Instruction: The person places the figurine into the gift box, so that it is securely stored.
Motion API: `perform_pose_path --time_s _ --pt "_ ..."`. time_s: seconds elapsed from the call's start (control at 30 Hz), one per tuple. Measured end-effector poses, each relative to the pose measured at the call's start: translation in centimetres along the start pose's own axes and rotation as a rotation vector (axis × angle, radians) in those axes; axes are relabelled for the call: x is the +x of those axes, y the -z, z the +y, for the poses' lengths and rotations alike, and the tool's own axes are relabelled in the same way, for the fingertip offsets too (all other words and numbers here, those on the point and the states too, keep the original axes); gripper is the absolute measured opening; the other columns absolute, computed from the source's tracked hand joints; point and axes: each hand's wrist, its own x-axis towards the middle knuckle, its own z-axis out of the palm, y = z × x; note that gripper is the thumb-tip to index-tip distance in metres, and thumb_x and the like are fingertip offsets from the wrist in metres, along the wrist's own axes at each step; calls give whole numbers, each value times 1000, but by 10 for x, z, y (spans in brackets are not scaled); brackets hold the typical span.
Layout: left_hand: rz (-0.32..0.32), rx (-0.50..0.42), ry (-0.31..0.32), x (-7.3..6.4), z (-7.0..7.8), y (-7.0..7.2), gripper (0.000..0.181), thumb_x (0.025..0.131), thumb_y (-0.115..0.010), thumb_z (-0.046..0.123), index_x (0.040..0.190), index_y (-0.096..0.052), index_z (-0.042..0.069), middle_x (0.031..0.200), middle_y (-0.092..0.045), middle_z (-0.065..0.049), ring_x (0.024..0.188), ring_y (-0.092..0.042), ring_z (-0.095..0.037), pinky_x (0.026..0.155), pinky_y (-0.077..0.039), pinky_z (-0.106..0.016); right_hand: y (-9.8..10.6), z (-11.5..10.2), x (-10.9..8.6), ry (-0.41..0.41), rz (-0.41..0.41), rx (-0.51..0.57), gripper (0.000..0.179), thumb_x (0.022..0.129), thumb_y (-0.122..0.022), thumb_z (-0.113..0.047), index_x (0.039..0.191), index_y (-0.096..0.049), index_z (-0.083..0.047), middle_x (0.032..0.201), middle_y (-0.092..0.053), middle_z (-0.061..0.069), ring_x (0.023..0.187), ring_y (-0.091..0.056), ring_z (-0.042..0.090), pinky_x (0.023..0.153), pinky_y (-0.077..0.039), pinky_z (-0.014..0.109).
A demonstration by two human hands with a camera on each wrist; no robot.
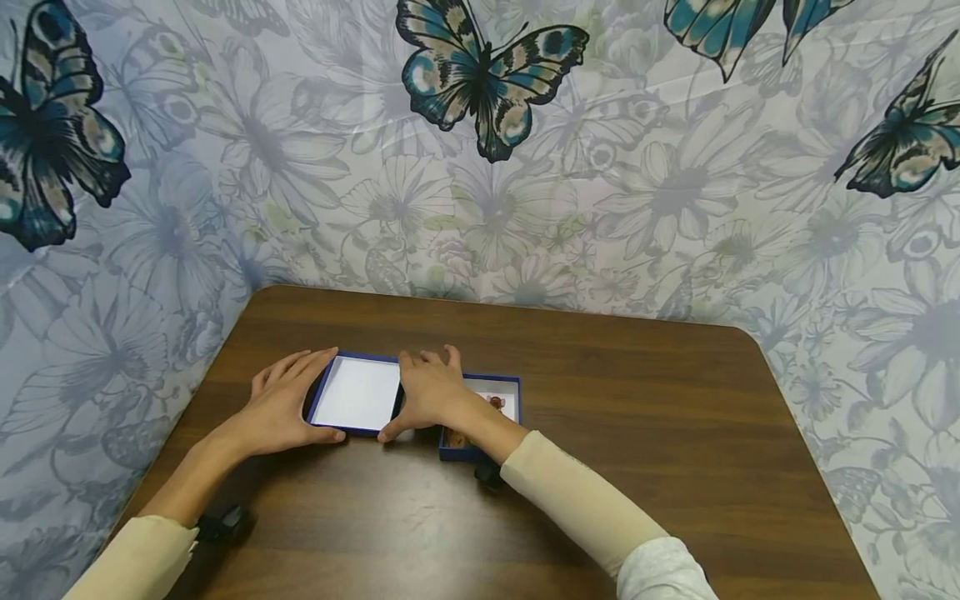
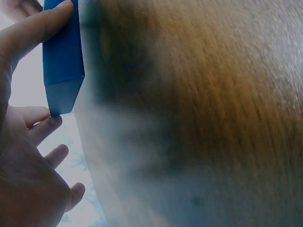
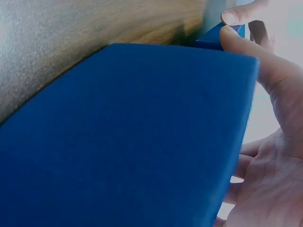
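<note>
A blue box lid with a white inside lies open side up on the table. My left hand grips its left side, thumb at the near edge and fingers spread to the far corner. On the opposite side my right hand holds it, thumb at the near right corner and fingers at the far edge. In the left wrist view, the thumb presses the blue lid wall. Just right of the lid, a blue box with small brown and reddish contents sits partly hidden under my right forearm.
The brown wooden table extends far to the right and in front of the boxes. Behind it hangs a floral cloth with large butterflies. In the right wrist view, the box's blue wall fills much of the foreground.
</note>
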Motion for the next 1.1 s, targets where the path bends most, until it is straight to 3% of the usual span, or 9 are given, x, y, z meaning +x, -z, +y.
perform_pose_path --time_s 0.63,1.1 --pt "64 -1 -35 1 31 7 129 74 -89 70 173 -24 21 170 -38 -18 153 -28 -50 112 -20 -80 22 32 -30 69 78 176 130 72 -92 -70 171 -31 -11 170 -48 2 156 -46 27 130 -20 58" --pt "99 -69 -115 7 61 10 125 75 -92 65 173 -24 28 172 -37 -11 153 -30 -44 114 -20 -79 37 68 -62 110 120 281 127 73 -94 -61 172 -28 -15 167 -52 6 153 -48 34 129 -22 63"
